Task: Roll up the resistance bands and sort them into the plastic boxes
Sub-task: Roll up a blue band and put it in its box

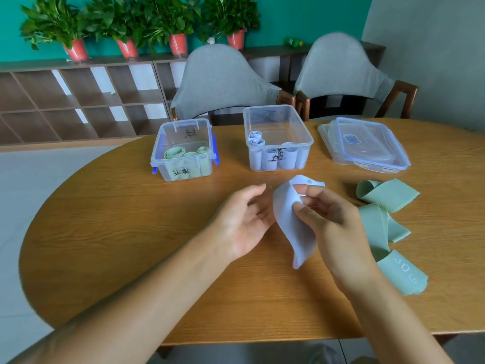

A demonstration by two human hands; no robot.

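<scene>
Above the table (110, 206), mid-front:

Observer A: "Right hand (333, 214) pinched the pale blue band (294, 222) near its top, the rest hanging slack. Left hand (244, 219) sat alongside, fingers relaxed, grip released."

Observer B: "Advice noted: flatten it, start a tight turn at one end, keep edges aligned. Blue box (278, 137) was probably its destination; green box (185, 151) held green rolls; loose green bands (388, 219) lay right."
</scene>
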